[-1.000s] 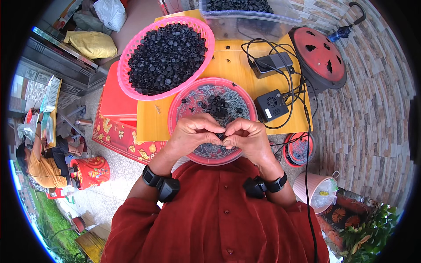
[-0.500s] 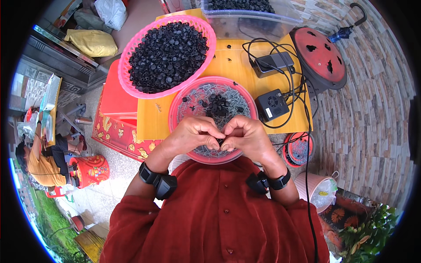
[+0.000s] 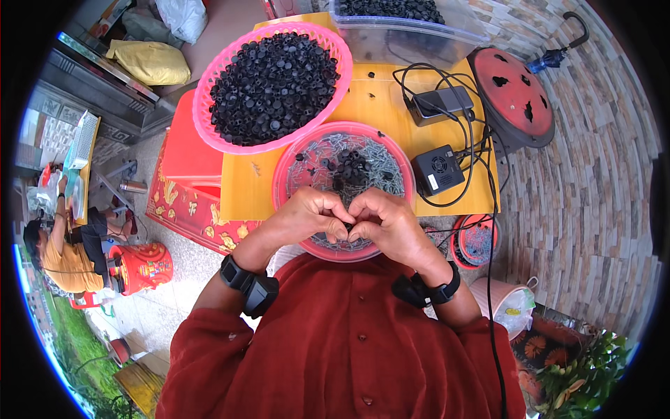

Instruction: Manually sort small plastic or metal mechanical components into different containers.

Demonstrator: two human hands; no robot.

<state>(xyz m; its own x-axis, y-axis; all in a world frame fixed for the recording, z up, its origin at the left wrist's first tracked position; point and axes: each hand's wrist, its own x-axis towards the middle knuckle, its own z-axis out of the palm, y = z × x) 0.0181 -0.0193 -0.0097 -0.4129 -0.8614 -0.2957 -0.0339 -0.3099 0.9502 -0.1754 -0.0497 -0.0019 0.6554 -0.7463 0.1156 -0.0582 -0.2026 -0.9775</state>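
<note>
My left hand [image 3: 312, 214] and my right hand [image 3: 385, 222] meet over the near half of a round pink-red basin [image 3: 343, 127]. Thumbs and forefingers are pinched together around a small black plastic piece [image 3: 348, 227], mostly covered by the fingertips. Whether a screw is in it cannot be made out. Loose grey screws [image 3: 382, 159] fill the basin, with a heap of black plastic pieces [image 3: 349, 167] lying on top in the middle. Beyond it to the left, a pink basket [image 3: 204, 98] is full of small round black plastic caps [image 3: 272, 87].
The basin and basket stand on a yellow board [image 3: 244, 188]. Black power boxes [image 3: 437, 170] with tangled cables lie at the right; one cable runs down past my right arm. A clear plastic bin [image 3: 412, 35] stands at the back. Another person [image 3: 73, 255] sits far left.
Both hands stay pinched together over the basin, with only slight finger movement. The whole view has shifted a little; the black piece between the fingertips is less visible now.
</note>
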